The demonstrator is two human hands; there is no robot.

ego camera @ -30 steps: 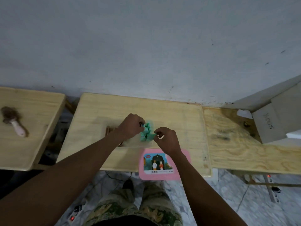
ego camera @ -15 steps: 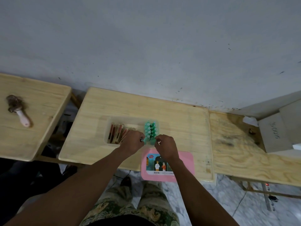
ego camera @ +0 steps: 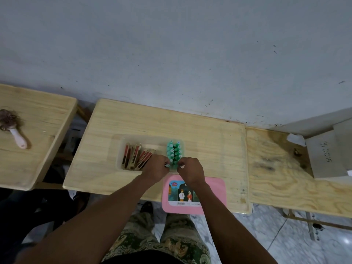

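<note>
A clear plastic tray (ego camera: 122, 149) sits on the middle wooden table (ego camera: 209, 149). At its right end lies a strip of small green bottles (ego camera: 174, 152) in two rows. Its left part holds several red and brown sachets (ego camera: 136, 156). My left hand (ego camera: 155, 168) pinches the near left corner of the green strip. With curled fingers, my right hand (ego camera: 189, 169) pinches the near right corner. A pink lid (ego camera: 213, 195) with a picture label lies at the table's front edge, partly under my right forearm.
A hairbrush (ego camera: 11, 127) with a white handle lies on the left table (ego camera: 38, 130). A rough plywood table (ego camera: 285, 178) adjoins on the right, with a grey box (ego camera: 327, 159) on it. A wall runs behind the tables. Marble floor shows below.
The green bottle strip, held up between both hands a second ago, now lies flat in the tray's right end. Both hands moved nearer, to its near corners. The sachets became visible.
</note>
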